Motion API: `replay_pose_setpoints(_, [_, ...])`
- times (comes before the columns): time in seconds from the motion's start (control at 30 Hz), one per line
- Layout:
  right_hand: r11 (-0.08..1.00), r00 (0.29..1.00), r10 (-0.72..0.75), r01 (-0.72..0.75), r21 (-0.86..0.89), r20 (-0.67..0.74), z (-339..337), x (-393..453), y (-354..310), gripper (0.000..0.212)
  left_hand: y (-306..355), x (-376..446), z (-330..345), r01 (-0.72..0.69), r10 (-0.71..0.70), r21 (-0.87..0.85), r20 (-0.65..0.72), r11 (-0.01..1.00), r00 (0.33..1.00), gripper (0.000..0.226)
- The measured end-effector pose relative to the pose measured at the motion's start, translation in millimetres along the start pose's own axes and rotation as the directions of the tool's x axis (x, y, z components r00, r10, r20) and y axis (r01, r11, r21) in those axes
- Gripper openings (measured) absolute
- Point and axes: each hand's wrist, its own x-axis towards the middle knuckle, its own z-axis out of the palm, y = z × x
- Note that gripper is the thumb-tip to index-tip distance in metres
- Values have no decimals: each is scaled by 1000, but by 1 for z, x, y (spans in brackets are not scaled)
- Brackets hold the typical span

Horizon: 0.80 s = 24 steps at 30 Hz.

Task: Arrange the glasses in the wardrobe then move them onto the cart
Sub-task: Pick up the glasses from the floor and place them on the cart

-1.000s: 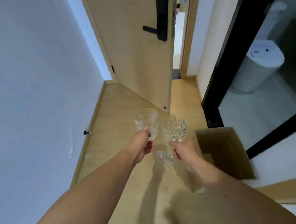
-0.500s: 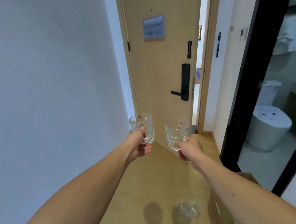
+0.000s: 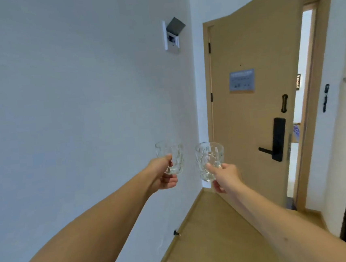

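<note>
Left hand (image 3: 161, 175) grip wrapped round a patterned glass (image 3: 171, 156) at centre frame; right hand (image 3: 225, 176) likewise round a second glass (image 3: 209, 160). Glass bases hidden behind fingers; door notice (image 3: 241, 81) at upper right too blurred to read.

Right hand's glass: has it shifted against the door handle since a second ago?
Yes. The glass in the right hand now sits level with the door handle, left of it; earlier it was well below.

From my remote seat I see two bare forearms reaching into view, no sleeves, no watch, no bracelet on either wrist. The left hand (image 3: 161, 175) and right hand (image 3: 225, 175) wear no gloves and no visible rings. A small dark mole marks the right forearm (image 3: 285, 238).
</note>
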Motion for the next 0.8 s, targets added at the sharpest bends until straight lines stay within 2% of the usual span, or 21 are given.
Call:
replay_pose_setpoints(0.13, [999, 985, -25, 18, 43, 171, 43, 6, -23, 64, 15, -23, -44, -18, 16, -14, -154, 1000, 988, 29])
replay_pose_setpoints(0.33, [998, 925, -59, 51, 31, 376, 105, -4, -46, 31, 22, -70, -101, -27, 7, -47, -376, 999, 927, 28])
replay_pose_setpoints(0.4, [997, 891, -81, 74, 34, 448, 125, -15, -52, 27, 19, -89, -117, -23, -10, -70, -441, 997, 897, 28])
replay_pose_setpoints(0.6, [991, 758, -133, 107, 80, 638, 179, -60, -66, 30, 0, -151, -158, -56, -38, -128, -627, 990, 778, 30])
replay_pose_setpoints(0.8, [992, 566, -123, 84, 91, 816, 220, -124, -64, 32, -27, -228, -181, -69, -110, -191, -783, 979, 612, 31])
